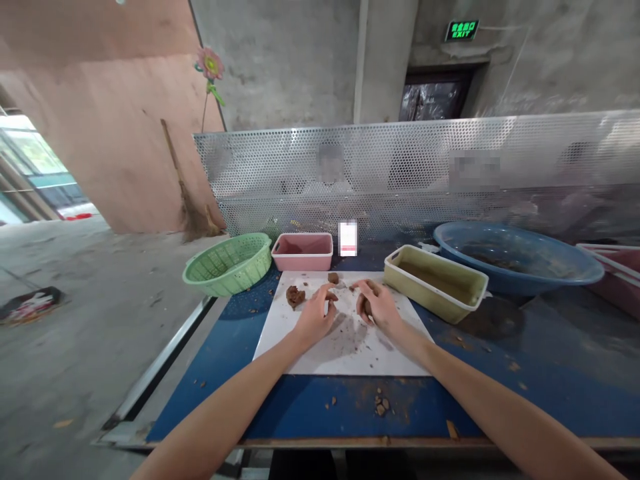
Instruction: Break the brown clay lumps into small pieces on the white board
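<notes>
Over a white board (320,363) on the blue table, both of my hands are held a little apart. My left hand (314,312) has its fingers loosely curved, with a gap between thumb and fingers and nothing visible in it. My right hand (384,305) curls around a brown lump of clay (367,309), partly hidden by the fingers. Clay smears the fingertips. A rough clay clump (295,296) lies left of my left hand. Beyond the hands sits a smaller clay piece (333,277). Crumbs are scattered across the board.
Behind the board stand a green basket (230,265), a pink bin (303,260) and an olive bin (430,293) holding murky liquid. A large blue basin (520,267) is at the right. A perforated metal screen (400,173) closes off the table's back. Clay bits (381,404) lie near the front edge.
</notes>
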A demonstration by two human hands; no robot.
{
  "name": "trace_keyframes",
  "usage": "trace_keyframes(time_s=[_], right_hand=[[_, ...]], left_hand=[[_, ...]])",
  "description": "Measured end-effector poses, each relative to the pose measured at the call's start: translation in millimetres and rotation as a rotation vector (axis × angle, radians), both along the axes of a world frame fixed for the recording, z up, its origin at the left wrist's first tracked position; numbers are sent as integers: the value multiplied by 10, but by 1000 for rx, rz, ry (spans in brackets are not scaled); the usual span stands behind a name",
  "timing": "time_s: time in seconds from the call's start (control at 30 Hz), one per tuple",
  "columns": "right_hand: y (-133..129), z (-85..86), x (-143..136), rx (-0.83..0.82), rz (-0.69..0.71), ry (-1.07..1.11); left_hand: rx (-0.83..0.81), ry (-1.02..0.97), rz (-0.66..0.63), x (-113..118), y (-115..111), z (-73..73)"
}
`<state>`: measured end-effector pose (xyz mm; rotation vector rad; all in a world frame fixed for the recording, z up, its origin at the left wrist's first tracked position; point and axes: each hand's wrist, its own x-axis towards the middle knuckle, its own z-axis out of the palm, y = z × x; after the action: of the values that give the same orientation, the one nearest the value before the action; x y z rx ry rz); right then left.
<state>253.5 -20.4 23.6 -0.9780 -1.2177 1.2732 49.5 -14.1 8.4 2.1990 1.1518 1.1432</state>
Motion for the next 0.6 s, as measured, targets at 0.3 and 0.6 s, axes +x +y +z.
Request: trace_keyframes(time_s=[0.3, 0.6], right_hand=[[-97, -34, -37, 4, 70, -43], [-68, -76, -118, 8, 123, -50]], left_hand=[[38, 6, -45, -13, -17, -30], [39, -3, -54, -15, -21, -44]])
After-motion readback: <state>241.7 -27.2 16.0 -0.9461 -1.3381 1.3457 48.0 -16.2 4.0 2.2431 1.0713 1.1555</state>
